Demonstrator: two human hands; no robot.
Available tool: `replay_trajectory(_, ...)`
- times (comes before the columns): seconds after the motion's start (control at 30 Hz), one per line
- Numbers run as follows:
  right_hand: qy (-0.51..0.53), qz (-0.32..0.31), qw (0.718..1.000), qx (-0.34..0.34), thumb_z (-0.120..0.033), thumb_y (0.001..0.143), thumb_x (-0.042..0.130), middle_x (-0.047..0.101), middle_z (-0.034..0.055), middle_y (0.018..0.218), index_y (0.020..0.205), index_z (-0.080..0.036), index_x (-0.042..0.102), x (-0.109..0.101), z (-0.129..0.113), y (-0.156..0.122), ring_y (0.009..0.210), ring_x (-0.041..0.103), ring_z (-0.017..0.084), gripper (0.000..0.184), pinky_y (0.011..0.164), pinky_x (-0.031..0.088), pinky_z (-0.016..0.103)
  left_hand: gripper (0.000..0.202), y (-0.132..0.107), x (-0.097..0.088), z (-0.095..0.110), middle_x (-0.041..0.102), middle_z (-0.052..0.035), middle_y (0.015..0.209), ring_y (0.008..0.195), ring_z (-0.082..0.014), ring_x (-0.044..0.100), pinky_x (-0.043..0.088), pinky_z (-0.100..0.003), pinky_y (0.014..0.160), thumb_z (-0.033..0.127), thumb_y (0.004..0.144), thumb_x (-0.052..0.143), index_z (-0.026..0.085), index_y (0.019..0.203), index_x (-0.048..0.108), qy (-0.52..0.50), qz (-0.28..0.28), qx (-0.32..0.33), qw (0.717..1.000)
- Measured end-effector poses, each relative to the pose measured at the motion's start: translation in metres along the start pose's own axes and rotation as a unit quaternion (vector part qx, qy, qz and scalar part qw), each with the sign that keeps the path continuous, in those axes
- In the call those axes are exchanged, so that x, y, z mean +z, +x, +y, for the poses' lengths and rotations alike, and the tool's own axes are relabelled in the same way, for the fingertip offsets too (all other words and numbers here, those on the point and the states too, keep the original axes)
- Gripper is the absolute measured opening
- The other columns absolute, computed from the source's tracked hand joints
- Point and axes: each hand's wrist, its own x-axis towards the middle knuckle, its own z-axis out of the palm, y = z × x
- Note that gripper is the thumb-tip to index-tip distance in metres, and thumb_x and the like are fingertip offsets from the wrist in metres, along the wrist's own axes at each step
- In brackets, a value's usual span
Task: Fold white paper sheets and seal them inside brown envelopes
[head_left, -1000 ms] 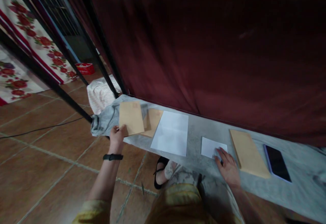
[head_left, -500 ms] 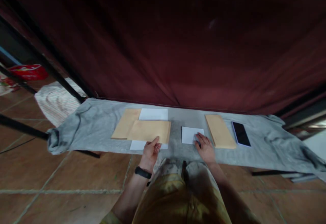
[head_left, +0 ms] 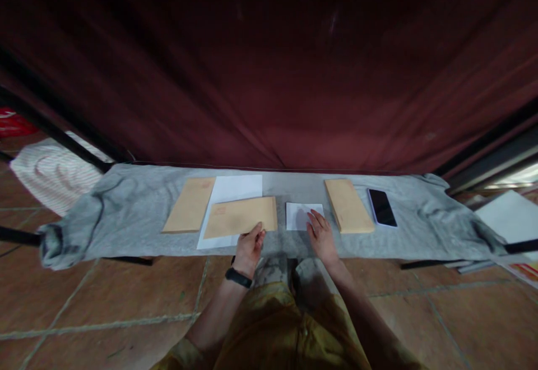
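Note:
My left hand (head_left: 249,252) pinches the lower right edge of a tan paper envelope (head_left: 239,218) between thumb and fingers. This envelope lies over a white sheet of paper (head_left: 237,185) and covers its middle. To the left is another tan envelope or a stack of them (head_left: 190,206). My right hand (head_left: 323,239) has its fingers apart, over the right part of a small white rectangle of paper (head_left: 296,217); whether the fingertips press on it I cannot tell. Right of that hand lies a further tan envelope stack (head_left: 348,207).
A grey cloth (head_left: 138,207) covers the narrow bench. A dark-screened phone (head_left: 382,208) lies near its right part. Behind hangs a dark red curtain (head_left: 269,89). Black metal bars (head_left: 54,126) slope at the left, beside a striped cloth (head_left: 59,171).
My left hand has turned the envelope slightly, and it has moved off the left stack, showing more of the white sheet. My right hand's fingers have spread. The whole view has shifted.

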Motion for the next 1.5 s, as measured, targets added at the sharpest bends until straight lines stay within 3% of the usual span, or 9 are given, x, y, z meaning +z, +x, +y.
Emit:
replay_trajectory(0.3,0.056,-0.043,0.997,0.007,-0.023,0.100,0.043,0.064,0.0097,0.133,0.138,-0.023,0.059,0.031,-0.062,0.014,0.124,0.057,0.026,0.040,0.107,0.046,0.047,0.025,0.010,0.005,0.003,0.070,0.0042,0.067,0.058,-0.0070,0.066,0.054,-0.017,0.063,-0.002,0.068,0.079,0.019,0.071,0.064,0.031,0.001,0.001,1.000)
replay_trajectory(0.7,0.057,-0.045,0.997,0.005,-0.019,0.100,0.039,0.067,0.0118,0.129,0.138,-0.020,0.057,0.044,-0.057,-0.010,0.119,0.060,0.026,0.042,0.103,0.046,0.047,0.026,0.005,-0.018,-0.013,0.067,0.0032,0.065,0.078,-0.0131,0.072,0.057,-0.028,0.091,0.004,0.066,0.077,0.021,0.059,0.058,0.050,-0.031,-0.003,0.998)
replay_trajectory(0.87,0.061,-0.040,0.997,-0.003,-0.018,0.099,0.039,0.067,0.0120,0.129,0.143,-0.020,0.052,0.044,-0.053,-0.012,0.121,0.059,0.026,0.045,0.105,0.047,0.047,0.018,-0.012,-0.020,-0.019,0.074,-0.0043,0.080,0.088,-0.0201,0.074,0.057,-0.034,0.092,0.013,0.066,0.082,0.019,0.071,0.066,0.070,-0.101,-0.050,0.991)
replay_trajectory(0.97,0.060,-0.036,0.998,-0.002,-0.016,0.098,0.038,0.065,0.0119,0.131,0.145,-0.020,0.050,0.044,-0.052,-0.014,0.123,0.058,0.026,0.048,0.106,0.047,0.047,0.020,-0.026,-0.028,-0.018,0.074,-0.0079,0.086,0.090,-0.0241,0.073,0.057,-0.039,0.091,0.023,0.068,0.083,0.019,0.081,0.069,0.146,-0.146,-0.005,0.978)
replay_trajectory(1.07,0.059,-0.037,0.998,0.004,-0.015,0.098,0.039,0.063,0.0112,0.134,0.147,-0.022,0.048,0.044,-0.053,-0.015,0.126,0.056,0.026,0.050,0.108,0.045,0.047,0.027,-0.028,-0.029,-0.010,0.073,-0.0112,0.107,0.107,-0.0270,0.069,0.051,-0.044,0.102,0.028,0.076,0.077,0.023,0.102,0.072,0.350,-0.208,0.178,0.896)
replay_trajectory(1.17,0.050,-0.046,0.998,-0.009,-0.016,0.099,0.040,0.060,0.0120,0.139,0.145,-0.020,0.050,0.043,-0.055,-0.015,0.131,0.052,0.025,0.047,0.111,0.042,0.046,0.063,-0.010,-0.018,0.007,0.052,-0.0120,0.150,0.144,-0.0295,0.041,0.029,-0.048,0.121,0.023,0.076,0.075,0.026,0.137,0.058,0.558,-0.249,0.334,0.718)
replay_trajectory(1.23,0.038,-0.048,0.998,-0.022,-0.017,0.100,0.041,0.058,0.0120,0.143,0.142,-0.020,0.052,0.042,-0.057,-0.014,0.134,0.050,0.026,0.044,0.112,0.040,0.046,0.085,0.010,-0.007,0.019,0.028,-0.0141,0.165,0.154,-0.0341,0.018,0.014,-0.054,0.124,0.026,0.071,0.080,0.023,0.149,0.046,0.674,-0.272,0.347,0.593)
replay_trajectory(1.33,0.020,-0.055,0.998,-0.036,-0.020,0.100,0.044,0.055,0.0103,0.147,0.141,-0.024,0.053,0.040,-0.059,-0.013,0.136,0.048,0.026,0.042,0.111,0.039,0.046,0.108,0.042,0.010,0.033,0.011,-0.0175,0.169,0.155,-0.0391,0.005,0.004,-0.062,0.122,0.042,0.067,0.084,0.023,0.158,0.029,0.787,-0.293,0.295,0.455)
replay_trajectory(1.5,-0.007,-0.087,0.995,-0.047,-0.024,0.099,0.049,0.052,0.0091,0.150,0.138,-0.025,0.056,0.038,-0.062,-0.012,0.138,0.045,0.029,0.040,0.110,0.039,0.049,0.121,0.068,0.025,0.040,0.007,-0.0197,0.169,0.155,-0.0430,0.005,0.001,-0.065,0.119,0.056,0.059,0.086,0.026,0.159,0.025,0.830,-0.313,0.260,0.382)
